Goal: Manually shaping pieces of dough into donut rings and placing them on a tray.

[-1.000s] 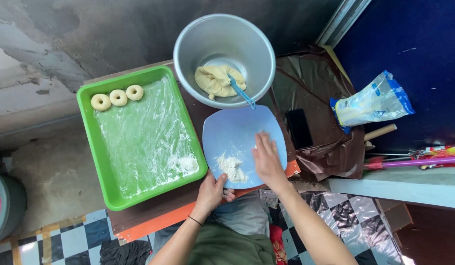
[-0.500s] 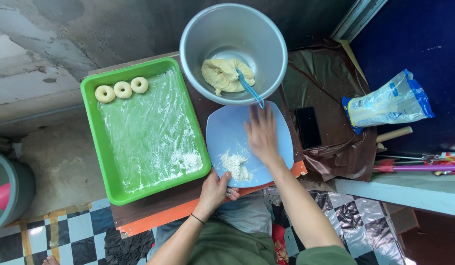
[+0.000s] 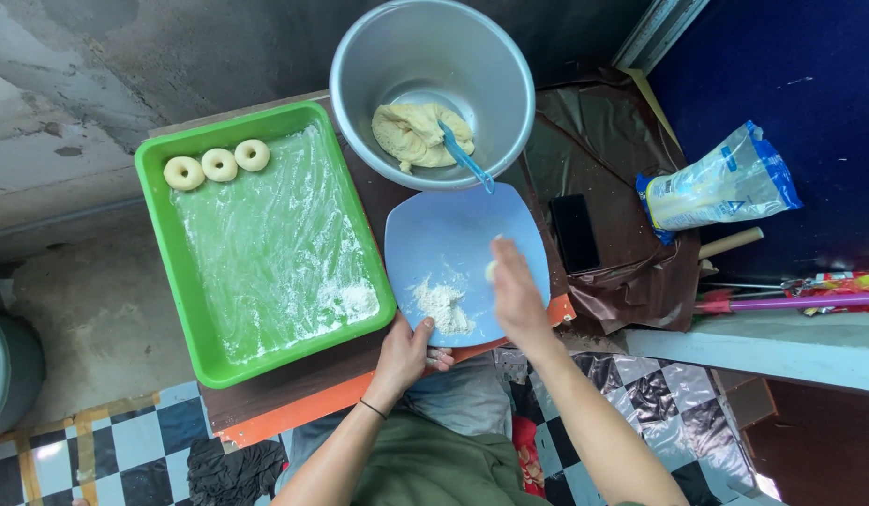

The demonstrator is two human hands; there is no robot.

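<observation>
Small dough piece (image 3: 492, 272) pinched in right hand (image 3: 516, 298) over blue plate (image 3: 467, 258), beside flour pile (image 3: 441, 304). Left hand (image 3: 404, 354) grips plate's near edge. Bowl (image 3: 433, 89) with dough behind; green tray (image 3: 256, 239) left holds three rings (image 3: 218, 165).

single head-worn view, looking almost straight down from above the person's own lap and forearms. close range: square pale blue plastic plate (image 3: 467, 253) near frame centre, round grey metal bowl (image 3: 433, 56) at top edge, checkered floor along the bottom. no second view to overlap.
</observation>
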